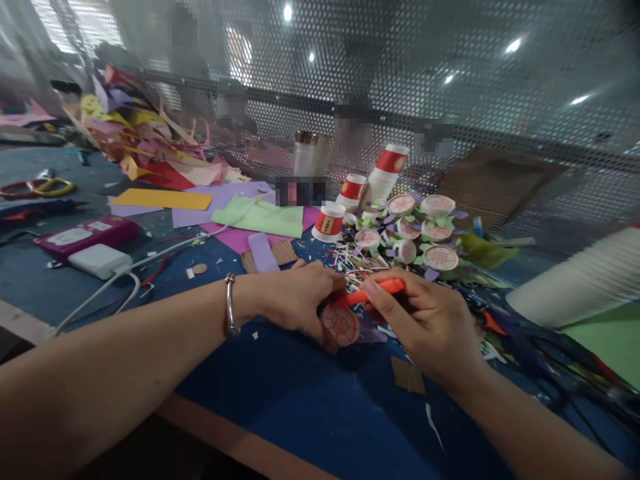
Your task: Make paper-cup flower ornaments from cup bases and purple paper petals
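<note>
Mid-frame, my left hand (295,293) has its fingers clamped around a paper cup (342,327), its red-patterned end showing. My right hand (430,323) pinches a red marker (383,289) at its upper edge. Similar patterned cups (441,257) crowd the table (240,387), right of centre.

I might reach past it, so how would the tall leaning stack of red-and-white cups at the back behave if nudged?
The cup stack would likely tip or shed cups, being tall, narrow and leaning. Its nested cups look like thin paper, so it is probably light for its height and may dent if squeezed.
</note>
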A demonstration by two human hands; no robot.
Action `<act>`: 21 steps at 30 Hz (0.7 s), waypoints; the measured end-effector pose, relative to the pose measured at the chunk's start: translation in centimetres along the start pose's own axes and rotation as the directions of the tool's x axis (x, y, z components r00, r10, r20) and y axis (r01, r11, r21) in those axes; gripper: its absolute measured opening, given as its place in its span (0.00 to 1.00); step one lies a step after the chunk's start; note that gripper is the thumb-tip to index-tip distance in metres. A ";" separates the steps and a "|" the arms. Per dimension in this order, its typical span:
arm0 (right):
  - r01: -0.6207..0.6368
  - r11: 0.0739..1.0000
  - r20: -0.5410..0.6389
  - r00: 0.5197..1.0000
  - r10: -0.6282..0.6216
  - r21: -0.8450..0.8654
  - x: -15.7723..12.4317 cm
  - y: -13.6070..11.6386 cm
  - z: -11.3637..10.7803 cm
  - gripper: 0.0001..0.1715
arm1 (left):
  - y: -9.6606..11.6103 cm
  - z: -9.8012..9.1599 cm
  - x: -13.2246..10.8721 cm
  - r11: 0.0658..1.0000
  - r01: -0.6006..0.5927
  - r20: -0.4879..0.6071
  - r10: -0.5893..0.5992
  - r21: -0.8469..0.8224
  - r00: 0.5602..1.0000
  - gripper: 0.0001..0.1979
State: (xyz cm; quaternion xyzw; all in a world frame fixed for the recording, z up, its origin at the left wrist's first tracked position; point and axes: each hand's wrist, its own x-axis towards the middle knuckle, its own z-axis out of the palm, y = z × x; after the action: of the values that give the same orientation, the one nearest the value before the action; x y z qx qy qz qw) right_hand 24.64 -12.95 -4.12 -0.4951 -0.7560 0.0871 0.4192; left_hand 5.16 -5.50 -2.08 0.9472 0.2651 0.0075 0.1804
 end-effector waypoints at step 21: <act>0.086 0.996 -0.040 0.995 -0.087 -0.021 -0.5 -0.5 0.0 0.09 | -0.1 0.2 -0.1 0.998 0.003 0.000 -0.003 -0.063 1.000 0.25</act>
State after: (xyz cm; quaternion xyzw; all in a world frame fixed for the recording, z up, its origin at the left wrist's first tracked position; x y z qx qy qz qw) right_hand 24.38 -13.54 -4.13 -0.4675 -0.7689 0.0515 0.4332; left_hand 5.03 -5.51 -2.31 0.9406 0.2661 0.0158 0.2103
